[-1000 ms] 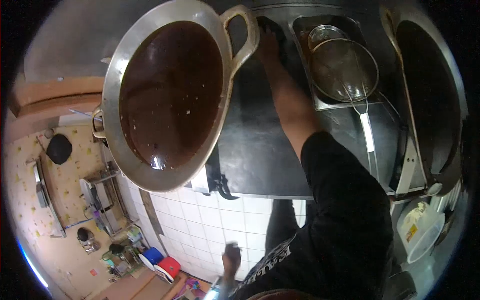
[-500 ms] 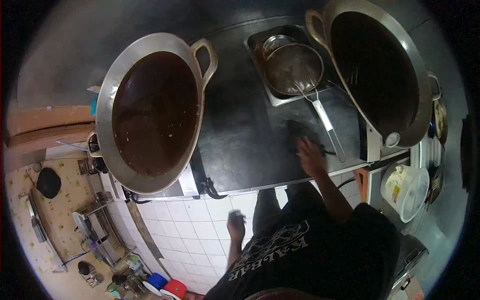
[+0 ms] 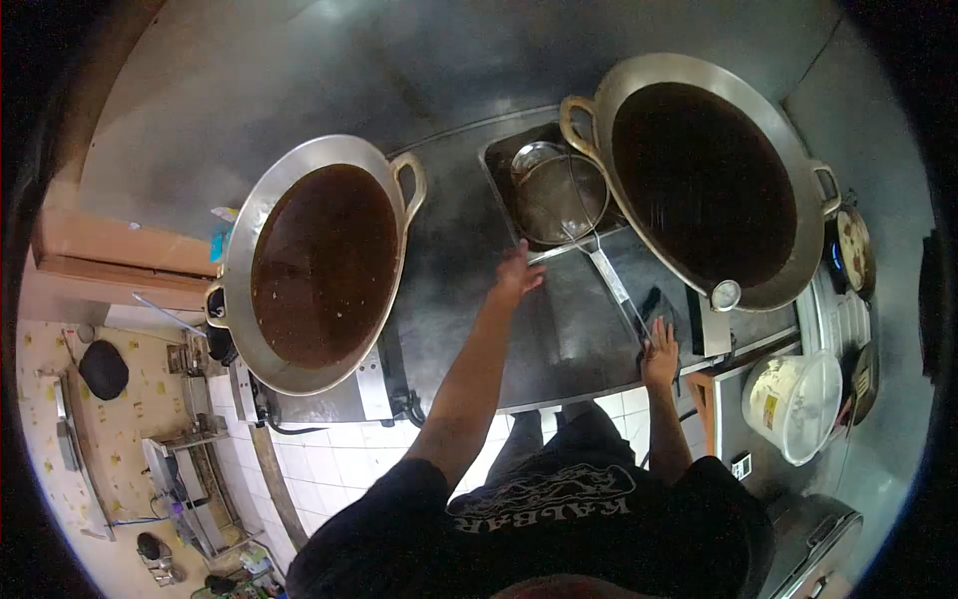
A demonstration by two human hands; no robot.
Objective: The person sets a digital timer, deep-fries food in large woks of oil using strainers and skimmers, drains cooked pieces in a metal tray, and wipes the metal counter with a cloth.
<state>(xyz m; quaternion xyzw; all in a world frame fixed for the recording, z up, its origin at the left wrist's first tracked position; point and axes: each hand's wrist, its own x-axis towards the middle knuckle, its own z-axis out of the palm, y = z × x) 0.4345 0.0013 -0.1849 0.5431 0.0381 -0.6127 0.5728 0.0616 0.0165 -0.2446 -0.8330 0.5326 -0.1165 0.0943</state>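
Observation:
My left hand [image 3: 516, 273] is at the front left corner of a rectangular metal tray [image 3: 542, 252], fingers apart. Whether it touches the rim I cannot tell. In the tray lie a round wire-mesh strainer [image 3: 561, 195] and a shiny round metal piece [image 3: 534, 156] behind it. The strainer's long handle [image 3: 611, 278] sticks out over the counter towards me. Beside the handle's end, my right hand [image 3: 659, 354] is open with fingers stretched out, low over the counter [image 3: 559, 349] or resting on it. A dark patch near its fingertips is a shadow or something I cannot make out.
Wide two-handled pans of dark brown liquid stand on either side: the left pan [image 3: 324, 265] and the right pan [image 3: 704, 180]. A dial thermometer [image 3: 725, 295] sits at the right pan's rim. A clear plastic tub [image 3: 793, 404] is at the lower right.
My left hand has risen from beside my body to the tray's front corner. My right hand has moved right, past the strainer's handle. The camera view has shifted.

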